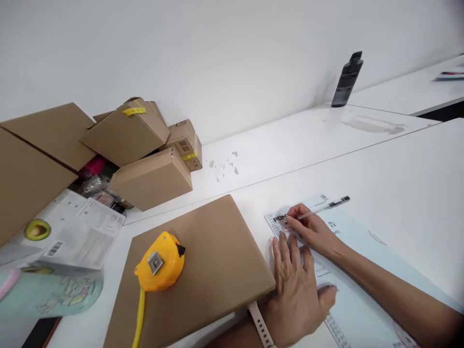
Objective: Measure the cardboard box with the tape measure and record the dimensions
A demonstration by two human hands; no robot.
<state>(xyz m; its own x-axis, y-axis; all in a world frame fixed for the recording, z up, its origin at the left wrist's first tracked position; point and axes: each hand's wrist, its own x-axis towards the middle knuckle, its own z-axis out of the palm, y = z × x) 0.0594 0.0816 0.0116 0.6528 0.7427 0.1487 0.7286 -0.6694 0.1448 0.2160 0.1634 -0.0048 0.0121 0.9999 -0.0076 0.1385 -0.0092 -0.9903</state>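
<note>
My right hand point(314, 233) pinches a pen point(324, 206) near its lower end, with the tip hidden behind my fingers. The pen leans to the right over a light-blue printed paper point(369, 256) on the white desk. Flat on the same paper lies my left hand point(295, 292), fingers stretched out and thumb apart, holding nothing. A pale pink band circles that wrist. Beside it is a flat cardboard box point(217, 256). On top of the box rests a yellow tape measure point(165, 263), its yellow blade drawn out toward the bottom edge.
Several cardboard boxes point(152, 176) are piled at the left against the wall. Near them stand a white carton point(83, 232) with an avocado picture and a mint-green bottle point(68, 295). A dark bottle point(347, 82) stands at the back right. Seams cross the white desk point(398, 179).
</note>
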